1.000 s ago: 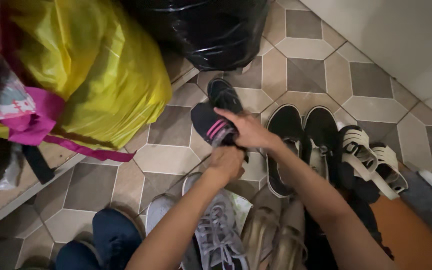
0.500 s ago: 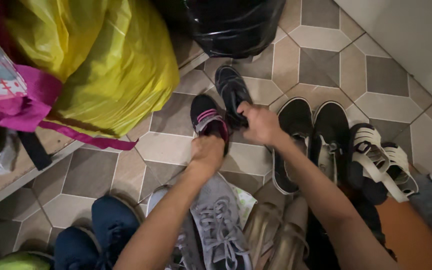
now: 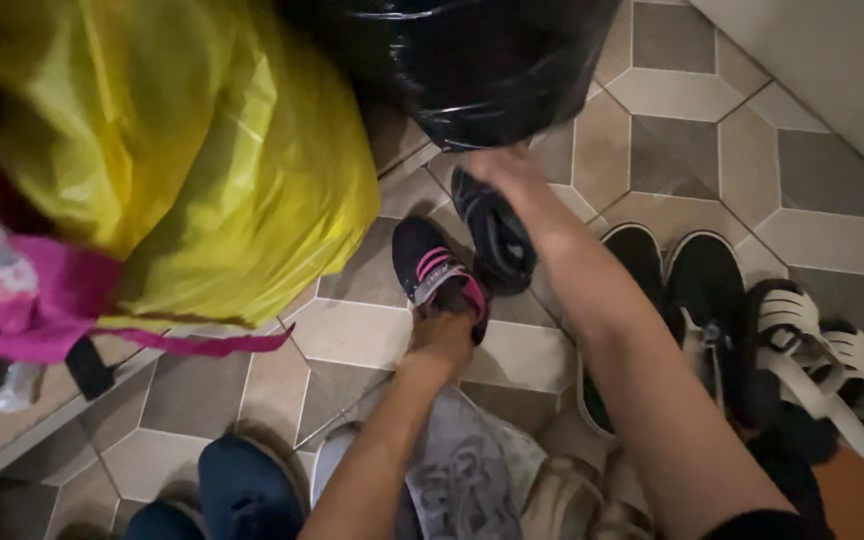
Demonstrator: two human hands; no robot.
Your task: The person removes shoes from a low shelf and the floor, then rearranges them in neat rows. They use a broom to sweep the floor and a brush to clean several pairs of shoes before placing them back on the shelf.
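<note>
Right now your left hand has its fingers closed over the heel end of the small black shoe with pink straps, which sits on the tiled floor near the middle of the scene, toe pointing away from you. Your right hand reaches farther out to the second black shoe, just to the right of the first one; the picture is blurred there, so I cannot tell whether those fingers grip it or only rest on its far end.

Watch the far side. That second shoe lies close under the black plastic bag, and a push forward could drive it or your knuckles into the thin plastic and snag it. On the left, the yellow bag bulges out over the step, its pink strap trailing near the striped shoe; a sideways sweep could catch that strap.

Your right forearm crosses above the black slip-on shoes and passes near the white sandals on the right, so dropping your elbow may knock them out of line. With the two small shoes nearly touching, shifting one could twist the other.
</note>
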